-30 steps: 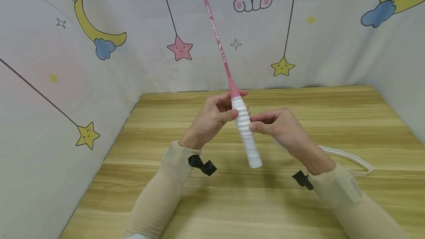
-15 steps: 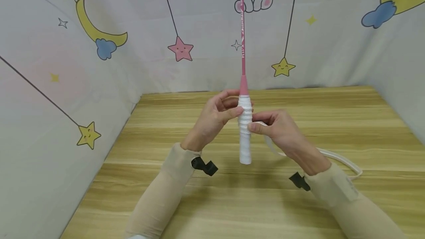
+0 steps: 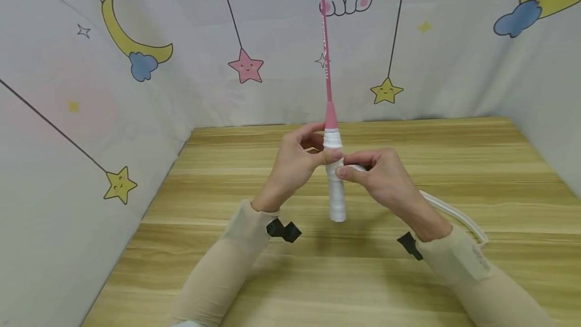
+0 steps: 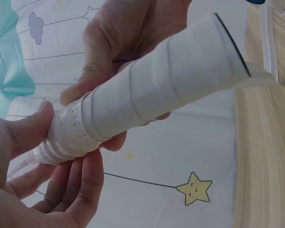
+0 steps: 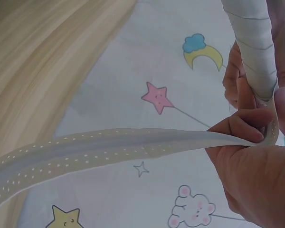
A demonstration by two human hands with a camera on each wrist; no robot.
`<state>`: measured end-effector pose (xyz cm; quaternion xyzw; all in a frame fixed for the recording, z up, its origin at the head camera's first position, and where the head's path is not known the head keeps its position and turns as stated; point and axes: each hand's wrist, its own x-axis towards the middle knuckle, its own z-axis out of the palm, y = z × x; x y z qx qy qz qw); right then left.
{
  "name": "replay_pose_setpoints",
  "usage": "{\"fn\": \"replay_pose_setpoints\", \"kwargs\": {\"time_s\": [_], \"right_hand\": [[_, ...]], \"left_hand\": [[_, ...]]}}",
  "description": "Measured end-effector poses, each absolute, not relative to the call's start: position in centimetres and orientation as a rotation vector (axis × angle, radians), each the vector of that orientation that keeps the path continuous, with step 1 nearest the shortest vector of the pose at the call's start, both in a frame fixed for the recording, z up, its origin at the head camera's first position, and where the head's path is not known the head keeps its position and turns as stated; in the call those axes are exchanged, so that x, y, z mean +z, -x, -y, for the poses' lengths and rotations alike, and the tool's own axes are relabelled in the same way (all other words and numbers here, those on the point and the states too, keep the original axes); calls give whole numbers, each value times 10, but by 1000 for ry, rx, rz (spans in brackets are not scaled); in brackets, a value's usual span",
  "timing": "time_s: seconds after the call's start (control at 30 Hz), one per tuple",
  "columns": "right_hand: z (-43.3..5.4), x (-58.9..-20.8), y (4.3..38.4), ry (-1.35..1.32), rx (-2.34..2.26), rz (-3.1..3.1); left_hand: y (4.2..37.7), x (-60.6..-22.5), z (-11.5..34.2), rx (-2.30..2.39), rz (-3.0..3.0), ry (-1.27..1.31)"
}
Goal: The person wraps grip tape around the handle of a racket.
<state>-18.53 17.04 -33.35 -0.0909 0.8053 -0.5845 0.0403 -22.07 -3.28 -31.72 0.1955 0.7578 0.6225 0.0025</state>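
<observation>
A pink badminton racket [image 3: 328, 69] stands nearly upright above the table, its head mostly out of the head view. My left hand [image 3: 294, 163] grips the white handle [image 3: 337, 201] near its upper part, thumb in front and fingers behind. Perforated white grip tape [image 5: 99, 149] is wrapped around the upper handle; smooth white covering shows below, down to the butt, in the left wrist view. Beside the handle, my right hand [image 3: 386, 178] pinches this tape between thumb and index finger. From there the loose strip trails away, partly behind my right wrist.
The wood-grain table [image 3: 290, 276] lies beneath both hands. Cloth walls [image 3: 281, 100] printed with stars and moons stand behind and at both sides. The tape's loose loop reaches right, above or on the tabletop.
The racket has swung from leaning left to nearly upright, its head leaving most of the view. My left thumb now lies across the handle close to the right thumb. The loose tape has drawn in leftward.
</observation>
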Motion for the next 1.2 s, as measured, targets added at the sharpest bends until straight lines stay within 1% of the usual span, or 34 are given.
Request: {"fn": "replay_pose_setpoints", "kwargs": {"time_s": [0.13, 0.6, 0.97, 1.2], "right_hand": [[-171, -333, 184, 314, -1794, -2467], [-173, -329, 179, 395, -1818, -2449], [-176, -328, 183, 266, -1765, -2454], [-178, -331, 188, 375, -1798, -2321]], "left_hand": [[222, -318, 35, 1997, -2312, -589], [225, -320, 41, 2068, -2146, -623], [227, -320, 44, 2146, -1889, -646], [229, -320, 45, 2161, -1772, -647]]}}
